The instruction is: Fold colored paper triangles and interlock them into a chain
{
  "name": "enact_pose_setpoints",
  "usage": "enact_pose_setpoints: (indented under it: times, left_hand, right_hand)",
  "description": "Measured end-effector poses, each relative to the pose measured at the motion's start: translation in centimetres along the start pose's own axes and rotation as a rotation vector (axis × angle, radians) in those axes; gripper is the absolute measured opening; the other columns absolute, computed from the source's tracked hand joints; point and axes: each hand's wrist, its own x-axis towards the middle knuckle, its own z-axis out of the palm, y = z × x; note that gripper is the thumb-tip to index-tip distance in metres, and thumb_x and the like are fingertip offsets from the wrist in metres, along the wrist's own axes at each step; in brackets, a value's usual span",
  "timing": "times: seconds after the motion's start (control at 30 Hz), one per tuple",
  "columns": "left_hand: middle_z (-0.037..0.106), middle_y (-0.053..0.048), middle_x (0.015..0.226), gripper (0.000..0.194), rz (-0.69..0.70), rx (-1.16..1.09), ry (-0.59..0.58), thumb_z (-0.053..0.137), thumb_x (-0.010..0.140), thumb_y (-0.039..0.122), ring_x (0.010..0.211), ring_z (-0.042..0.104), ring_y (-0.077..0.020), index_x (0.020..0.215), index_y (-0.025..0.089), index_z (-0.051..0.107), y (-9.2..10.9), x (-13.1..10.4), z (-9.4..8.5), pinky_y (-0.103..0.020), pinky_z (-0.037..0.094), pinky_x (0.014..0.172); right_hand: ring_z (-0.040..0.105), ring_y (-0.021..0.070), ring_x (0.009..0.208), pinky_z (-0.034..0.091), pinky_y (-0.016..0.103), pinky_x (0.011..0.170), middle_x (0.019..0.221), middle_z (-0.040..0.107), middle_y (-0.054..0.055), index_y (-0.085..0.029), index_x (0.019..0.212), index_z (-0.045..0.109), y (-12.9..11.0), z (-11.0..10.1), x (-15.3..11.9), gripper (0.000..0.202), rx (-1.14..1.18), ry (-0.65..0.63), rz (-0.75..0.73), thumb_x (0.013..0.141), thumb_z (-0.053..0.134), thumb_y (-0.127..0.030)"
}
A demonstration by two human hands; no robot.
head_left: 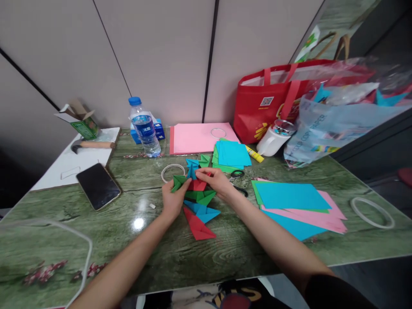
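Note:
My left hand [173, 198] is closed on a chain of folded paper pieces, with a folded green piece [178, 183] showing at its thumb. Opposite it, the fingers of my right hand [220, 182] pinch the chain near a folded blue piece [192, 172] and a folded red piece [198, 185]. Towards me trail another green piece [203, 197], a pointed blue piece [202, 212] and a long red piece [198, 226]. Just beyond my fingers, a small green fold [204, 160] sits beside more blue paper. My fingers partly hide where the pieces meet.
Black-handled scissors [238, 174], blue and green squares [234, 153] and a glue stick [255, 154] lie behind my right hand. Coloured sheets [291, 196] spread to the right. A water bottle [145, 128], phone [98, 186] and hammer [93, 145] are left; a white mug [273, 139] stands back right.

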Motion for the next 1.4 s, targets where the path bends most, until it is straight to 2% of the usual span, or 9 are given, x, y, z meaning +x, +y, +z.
enact_pose_setpoints:
  times: [0.2, 0.3, 0.43, 0.57, 0.87, 1.03, 1.2, 1.4]
  left_hand:
    - [0.071, 0.000, 0.066, 0.018, 0.010, -0.057, 0.050, 0.075, 0.060, 0.029, 0.060, 0.062, -0.0139, 0.071, 0.014, 0.073, -1.4, 0.6, 0.8, -0.026, 0.052, 0.067]
    - [0.071, 0.000, 0.067, 0.019, -0.024, -0.098, 0.072, 0.076, 0.058, 0.028, 0.062, 0.064, -0.0147, 0.071, 0.014, 0.073, -2.0, 0.7, 0.6, -0.027, 0.053, 0.068]
    - [0.073, -0.002, 0.075, 0.024, -0.055, -0.157, 0.083, 0.077, 0.058, 0.028, 0.072, 0.067, -0.0175, 0.077, 0.015, 0.073, -2.5, 1.1, 0.1, -0.030, 0.053, 0.078]
    - [0.073, -0.003, 0.076, 0.021, -0.067, -0.140, 0.082, 0.076, 0.059, 0.030, 0.078, 0.068, -0.0196, 0.073, 0.015, 0.072, -2.5, 1.2, -0.2, -0.032, 0.053, 0.083]
    - [0.073, -0.004, 0.074, 0.026, -0.099, -0.184, 0.085, 0.078, 0.057, 0.033, 0.075, 0.068, -0.0205, 0.076, 0.015, 0.073, -2.6, 1.1, -0.1, -0.034, 0.055, 0.080]
    - [0.073, -0.003, 0.074, 0.026, -0.115, -0.170, 0.114, 0.078, 0.057, 0.032, 0.074, 0.068, -0.0198, 0.076, 0.015, 0.073, -2.7, 1.2, -0.1, -0.034, 0.054, 0.080]
    - [0.074, -0.004, 0.078, 0.028, -0.101, -0.135, 0.157, 0.078, 0.056, 0.033, 0.075, 0.068, -0.0203, 0.076, 0.015, 0.073, -2.7, 1.2, -0.2, -0.035, 0.053, 0.082]
    - [0.073, -0.003, 0.076, 0.030, -0.146, -0.140, 0.191, 0.078, 0.056, 0.033, 0.073, 0.068, -0.0188, 0.078, 0.014, 0.072, -2.6, 1.5, -0.1, -0.031, 0.053, 0.077]
  right_hand:
    - [0.057, 0.0112, 0.061, 0.045, 0.027, 0.066, 0.067, 0.067, -0.002, -0.017, 0.072, 0.068, 0.9, 0.7, 0.8, 0.028, 0.068, 0.015, 0.050, 0.054, 0.079, -0.035]
    - [0.059, 0.0128, 0.063, 0.047, 0.028, 0.066, 0.070, 0.067, -0.001, -0.017, 0.074, 0.068, 1.4, 1.3, 0.6, 0.027, 0.051, 0.031, 0.008, 0.057, 0.077, -0.035]
    - [0.061, 0.0150, 0.067, 0.049, 0.030, 0.068, 0.071, 0.066, 0.000, -0.018, 0.071, 0.065, 1.0, 2.1, 0.2, 0.018, -0.065, 0.023, -0.091, 0.065, 0.072, -0.033]
    - [0.064, 0.0166, 0.072, 0.051, 0.033, 0.073, 0.077, 0.068, 0.002, -0.018, 0.076, 0.064, 0.4, 2.6, -0.1, 0.015, -0.130, 0.078, -0.142, 0.066, 0.071, -0.028]
    - [0.065, 0.0167, 0.077, 0.054, 0.034, 0.075, 0.079, 0.069, 0.003, -0.018, 0.083, 0.065, 0.2, 2.8, -0.3, 0.028, 0.046, 0.088, -0.036, 0.060, 0.077, -0.030]
    - [0.062, 0.0141, 0.069, 0.051, 0.030, 0.069, 0.072, 0.067, 0.000, -0.018, 0.077, 0.066, 0.2, 2.6, -0.1, 0.030, 0.141, 0.053, 0.091, 0.055, 0.079, -0.032]
    - [0.054, 0.0104, 0.058, 0.044, 0.025, 0.059, 0.064, 0.061, -0.003, -0.018, 0.069, 0.064, 0.1, 2.4, 0.1, 0.025, 0.117, 0.011, 0.100, 0.058, 0.076, -0.037]
    - [0.046, 0.0091, 0.053, 0.037, 0.023, 0.054, 0.059, 0.054, -0.005, -0.019, 0.069, 0.060, 0.2, 2.5, 0.0, 0.029, 0.134, 0.059, 0.109, 0.061, 0.073, -0.043]
